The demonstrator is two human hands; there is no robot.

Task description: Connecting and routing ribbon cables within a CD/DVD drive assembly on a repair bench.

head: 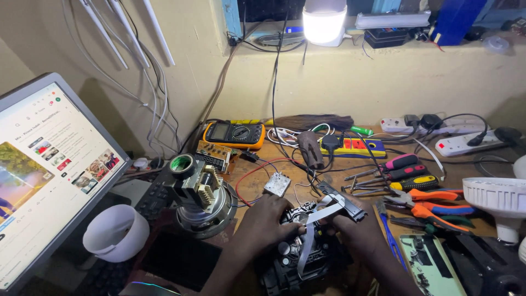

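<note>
At the front edge of the tabletop (257, 189), both hands grip a black module (298, 257) w/ flat grey ribbon cables. Left hand (267, 222) sits on its left side, fingers curled & pressed on top. Right hand (350, 230) is on the right side, fingers pinching a thin black bracket (342, 201) that angles up over the module. Just left: a speaker (203, 205) w/ parts stacked on it. Behind: a small grey board (277, 184), an orange multimeter (234, 133). Right: screwdrivers (402, 170) & orange pliers (433, 203). Far left: monitor (44, 175), lit.
</note>
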